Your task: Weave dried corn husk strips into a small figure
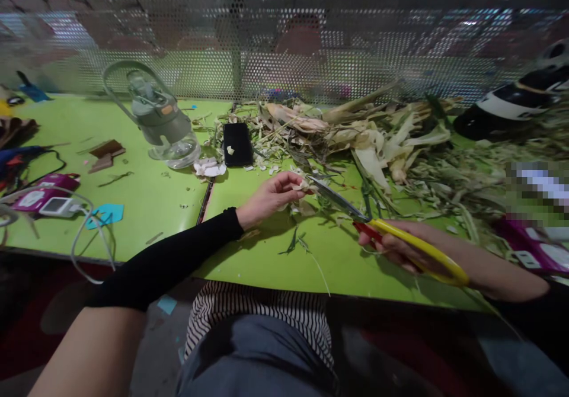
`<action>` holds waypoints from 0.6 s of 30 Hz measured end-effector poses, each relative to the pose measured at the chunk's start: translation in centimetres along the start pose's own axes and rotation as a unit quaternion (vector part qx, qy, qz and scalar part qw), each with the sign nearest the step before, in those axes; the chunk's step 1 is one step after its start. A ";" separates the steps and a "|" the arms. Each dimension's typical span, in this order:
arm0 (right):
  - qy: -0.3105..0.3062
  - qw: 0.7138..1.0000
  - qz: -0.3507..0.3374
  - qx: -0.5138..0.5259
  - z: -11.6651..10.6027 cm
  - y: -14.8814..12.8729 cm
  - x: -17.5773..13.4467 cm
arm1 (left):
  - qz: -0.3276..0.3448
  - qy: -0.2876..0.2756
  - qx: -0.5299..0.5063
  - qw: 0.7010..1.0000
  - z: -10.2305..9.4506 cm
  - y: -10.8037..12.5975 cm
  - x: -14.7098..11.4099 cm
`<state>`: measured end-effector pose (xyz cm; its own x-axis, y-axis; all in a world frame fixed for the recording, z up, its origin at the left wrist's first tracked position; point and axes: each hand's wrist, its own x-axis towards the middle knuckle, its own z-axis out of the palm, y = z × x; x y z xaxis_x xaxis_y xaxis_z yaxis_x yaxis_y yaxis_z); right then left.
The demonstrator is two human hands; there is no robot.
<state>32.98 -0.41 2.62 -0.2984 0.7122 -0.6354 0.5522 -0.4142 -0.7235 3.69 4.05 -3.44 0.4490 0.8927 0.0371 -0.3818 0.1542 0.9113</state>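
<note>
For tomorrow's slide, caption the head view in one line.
The left hand holds a pale plant scrap near yellow-handled scissors in the right hand, leafy husks heaped behind on a green table.

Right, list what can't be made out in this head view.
All in the head view:
Pale scrap in the left hand: full shape, partly covered by fingertips.
Right hand: full grip, partly hidden by the handle of the scissors.
Item at far right: identity, pixelated over.
Dark bottle: label wording, too blurred.
Scene behind the perforated panel: details, screened and blurred.
</note>
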 end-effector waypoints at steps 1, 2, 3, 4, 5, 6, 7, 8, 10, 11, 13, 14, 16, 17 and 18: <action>-0.007 1.000 -0.001 0.001 0.0 -0.1 -0.1 | 0.000 -0.001 -0.001 1.000 0.0 0.0 0.0; -0.009 1.000 0.000 -0.002 0.1 -0.2 -0.1 | 0.000 -0.002 -0.001 1.000 0.0 0.0 0.0; -0.003 1.000 0.003 -0.011 0.2 -0.4 -0.2 | -0.001 -0.003 -0.001 1.000 0.0 0.0 0.0; 0.007 1.000 0.008 -0.022 0.2 -0.6 -0.3 | -0.003 -0.004 -0.001 1.000 0.0 0.0 0.0; 0.016 0.999 0.014 -0.034 0.3 -0.9 -0.4 | -0.005 -0.005 -0.002 1.000 0.0 0.0 -0.1; 0.023 0.999 0.018 -0.044 0.4 -1.1 -0.5 | -0.006 -0.004 -0.006 1.000 0.1 0.0 -0.1; 0.033 0.998 0.014 -0.055 0.4 -1.2 -0.5 | -0.007 -0.001 -0.013 1.000 0.1 0.0 -0.1; 0.046 0.996 0.000 -0.070 0.3 -1.3 -0.6 | -0.008 0.005 -0.023 1.000 0.2 0.1 -0.1; 0.080 0.989 -0.052 -0.113 0.1 -1.1 -0.5 | -0.010 0.027 -0.048 0.998 0.3 0.1 -0.1; 0.095 0.983 -0.080 -0.138 0.1 -0.9 -0.4 | -0.012 0.041 -0.061 0.997 0.3 0.2 -0.1; 0.120 0.970 -0.115 -0.178 0.3 -0.8 -0.2 | -0.025 0.066 -0.081 0.994 0.3 0.4 -0.1; 0.138 0.966 -0.120 -0.182 0.5 -0.8 0.0 | -0.033 0.075 -0.088 0.993 0.3 0.5 0.0; 0.189 0.963 -0.129 -0.139 1.3 -1.2 0.2 | -0.046 0.086 -0.103 0.990 0.1 0.7 0.0; 0.220 0.960 -0.143 -0.095 1.8 -1.5 0.3 | -0.050 0.090 -0.109 0.989 0.1 0.7 0.1; 0.242 0.956 -0.157 -0.056 2.2 -1.8 0.4 | -0.051 0.091 -0.115 0.988 0.0 0.8 0.1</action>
<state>30.14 -0.59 3.10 -0.0820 0.9815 -0.1730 0.5832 -0.0935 -0.8069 3.43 4.24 -2.68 0.3494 0.9258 -0.1444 -0.5253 0.3212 0.7879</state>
